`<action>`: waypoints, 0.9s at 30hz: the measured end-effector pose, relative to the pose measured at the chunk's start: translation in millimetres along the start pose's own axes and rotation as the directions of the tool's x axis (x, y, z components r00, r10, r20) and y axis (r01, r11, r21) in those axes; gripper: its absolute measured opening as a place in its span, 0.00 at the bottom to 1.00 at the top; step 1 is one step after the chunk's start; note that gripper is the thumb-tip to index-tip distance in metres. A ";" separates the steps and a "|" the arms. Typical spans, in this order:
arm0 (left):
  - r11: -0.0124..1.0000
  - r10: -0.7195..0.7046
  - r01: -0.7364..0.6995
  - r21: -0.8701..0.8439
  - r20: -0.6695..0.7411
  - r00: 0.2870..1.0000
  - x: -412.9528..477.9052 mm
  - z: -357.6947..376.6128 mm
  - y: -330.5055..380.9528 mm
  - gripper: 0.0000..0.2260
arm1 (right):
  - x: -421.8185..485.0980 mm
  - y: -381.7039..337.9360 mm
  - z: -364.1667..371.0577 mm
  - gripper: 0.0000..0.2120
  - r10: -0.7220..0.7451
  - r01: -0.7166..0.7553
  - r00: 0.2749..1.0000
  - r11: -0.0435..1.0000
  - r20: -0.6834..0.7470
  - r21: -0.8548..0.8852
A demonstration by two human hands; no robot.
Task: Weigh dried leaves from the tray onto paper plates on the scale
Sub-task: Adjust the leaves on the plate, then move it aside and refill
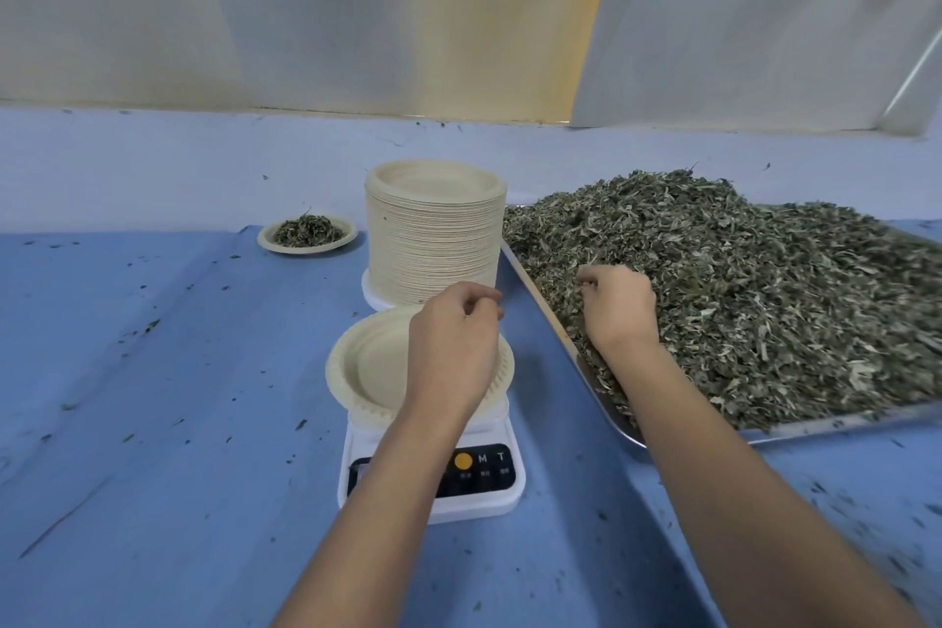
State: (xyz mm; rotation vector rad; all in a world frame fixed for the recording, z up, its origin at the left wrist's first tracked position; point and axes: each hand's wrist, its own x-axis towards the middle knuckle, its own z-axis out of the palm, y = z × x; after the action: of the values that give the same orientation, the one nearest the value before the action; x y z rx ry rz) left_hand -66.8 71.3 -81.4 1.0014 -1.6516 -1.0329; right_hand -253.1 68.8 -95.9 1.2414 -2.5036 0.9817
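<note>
The left hand (453, 337), fingers curled and holding nothing visible, hangs over the empty cream paper plate (377, 362) on the white digital scale (492, 492). The right hand (617, 306) grips dried green leaves (764, 301) heaped in the metal tray (815, 424).

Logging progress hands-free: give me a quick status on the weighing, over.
Left hand curled above empty plate on scale, grip unclear. Right hand grabbing dried leaves on tray. Plate stack just behind scale, not in the way.

The left forearm (392, 469) hides the scale's (489, 507) display.
</note>
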 end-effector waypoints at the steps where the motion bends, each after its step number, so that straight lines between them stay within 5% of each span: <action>1: 1.000 -0.006 0.006 -0.003 0.000 1.000 -0.1 -0.1 0.0 0.11 | 0.3 -0.6 -1.9 0.15 0.009 -0.007 1.000 0.997 -0.027 0.076; 8: 0.994 -0.079 0.077 -0.079 -0.022 0.997 1.1 -4.6 1.4 0.12 | 2.6 -7.3 -16.0 0.12 0.140 -0.085 0.987 0.864 -0.073 0.497; 16: 0.964 -0.178 0.161 -0.212 -0.062 0.982 4.6 -14.3 1.6 0.11 | 0.0 -30.2 -31.1 0.11 0.164 -0.072 0.983 0.759 -0.084 0.647; 22: 0.958 -0.189 0.142 -0.247 -0.177 0.966 11.9 -34.1 -0.2 0.10 | -23.1 -70.0 -30.4 0.11 -0.006 -0.071 0.996 0.574 0.091 0.816; 27: 0.950 -0.198 0.103 -0.295 -0.317 0.927 19.1 -62.3 -5.8 0.10 | -50.4 -95.8 -19.2 0.14 -0.290 -0.030 0.930 0.554 0.227 0.832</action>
State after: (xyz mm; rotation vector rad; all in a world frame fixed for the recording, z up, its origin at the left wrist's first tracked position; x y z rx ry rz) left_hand -11.2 39.8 -67.3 1.0657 -1.1258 -1.0834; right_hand -150.4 71.8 -56.6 1.9475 -2.0788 2.2334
